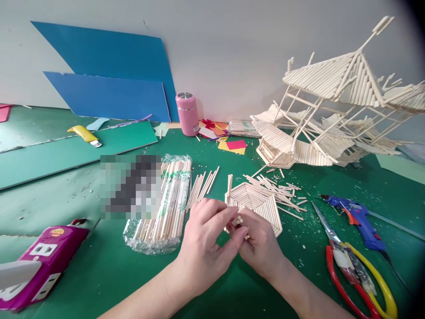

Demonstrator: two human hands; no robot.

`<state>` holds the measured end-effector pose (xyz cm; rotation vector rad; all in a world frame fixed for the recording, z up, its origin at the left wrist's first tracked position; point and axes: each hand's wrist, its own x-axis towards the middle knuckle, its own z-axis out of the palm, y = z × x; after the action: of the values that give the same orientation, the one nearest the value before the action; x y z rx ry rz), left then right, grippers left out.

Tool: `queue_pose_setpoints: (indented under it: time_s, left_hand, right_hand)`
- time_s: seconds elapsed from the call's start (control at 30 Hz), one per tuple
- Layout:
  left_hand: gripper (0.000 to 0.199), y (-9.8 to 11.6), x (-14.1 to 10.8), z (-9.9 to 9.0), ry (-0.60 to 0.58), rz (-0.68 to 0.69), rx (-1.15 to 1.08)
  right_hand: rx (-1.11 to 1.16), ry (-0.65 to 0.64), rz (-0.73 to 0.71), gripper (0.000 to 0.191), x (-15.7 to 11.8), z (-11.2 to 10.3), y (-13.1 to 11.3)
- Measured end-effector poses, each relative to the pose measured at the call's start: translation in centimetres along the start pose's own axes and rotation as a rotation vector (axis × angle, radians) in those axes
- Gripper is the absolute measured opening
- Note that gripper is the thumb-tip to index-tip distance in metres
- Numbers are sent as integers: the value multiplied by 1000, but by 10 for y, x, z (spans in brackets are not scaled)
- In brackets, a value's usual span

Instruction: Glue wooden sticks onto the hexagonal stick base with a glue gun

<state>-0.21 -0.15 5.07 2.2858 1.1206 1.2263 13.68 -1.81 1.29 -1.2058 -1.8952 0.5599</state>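
Between my two hands is a small bundle of thin wooden sticks (238,220), its cut ends showing. My left hand (204,239) pinches these ends with thumb and forefinger. The fingers of my right hand (260,241) are curled around the bundle from the other side, and most of its length is hidden. Just behind the hands lies a flat polygonal panel of glued sticks (271,212), with a short upright post (229,182) at its left corner. Cut loose sticks (277,190) are scattered over and beside its far edge.
A plastic-wrapped stick pack (171,204) lies left, near a purple power strip (56,248). Scissors (345,261) and a blue glue gun (361,221) lie right. A stick pavilion model (315,115) stands back right, a pink flask (187,115) by the wall, a yellow cutter (83,133) back left.
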Motion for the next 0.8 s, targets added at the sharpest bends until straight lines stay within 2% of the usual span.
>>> queue_pose_setpoints:
  time_s: [0.2,0.5,0.63,0.7,0.8]
  left_hand:
    - [12,5,6,0,-61,-81,-45]
    - [13,1,8,-2,-86,-61,-1]
    - [41,-1,3,-8,-129,-4,-7]
    - [43,-1,-1,-14,-107,34,-6]
    - [27,-2,-6,-26,24,30,32]
  right_hand:
    - [-27,5,-9,19,1,1,0]
    - [-10,13,-11,18,0,1,1]
    - [29,-8,0,13,0,1,0]
    - [19,-19,13,15,1,0,-1]
    - [-16,-18,28,19,3,0,-3]
